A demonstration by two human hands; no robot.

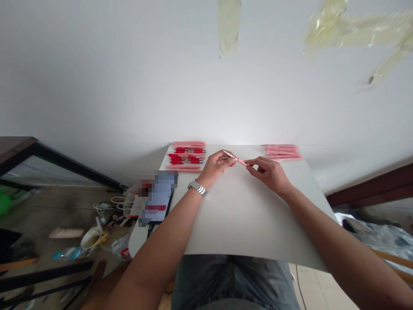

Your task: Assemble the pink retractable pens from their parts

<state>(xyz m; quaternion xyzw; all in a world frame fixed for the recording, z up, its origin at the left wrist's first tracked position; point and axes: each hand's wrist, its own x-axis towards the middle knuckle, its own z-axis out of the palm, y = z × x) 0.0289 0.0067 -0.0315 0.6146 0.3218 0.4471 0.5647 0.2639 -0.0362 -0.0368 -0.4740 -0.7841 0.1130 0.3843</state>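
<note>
Over the far middle of the table, my left hand [219, 164] pinches a slim pink-and-white pen [241, 162]. A silver watch is on that wrist. The pen's white pointed end sticks up past my left fingers, and its pink part runs down toward the right. My right hand [266, 171] has its thumb and fingertips closed on the pink end. A small pink bit [223, 171] shows just below my left hand; what it belongs to is hidden.
Red pens [185, 159] and pink sticks [189, 144] lie in rows at the table's back left. A stack of pink sticks [282, 151] is at the back right. A phone [159, 196], partly pixelated, rests on the left edge. The wall stands behind the table [238, 224].
</note>
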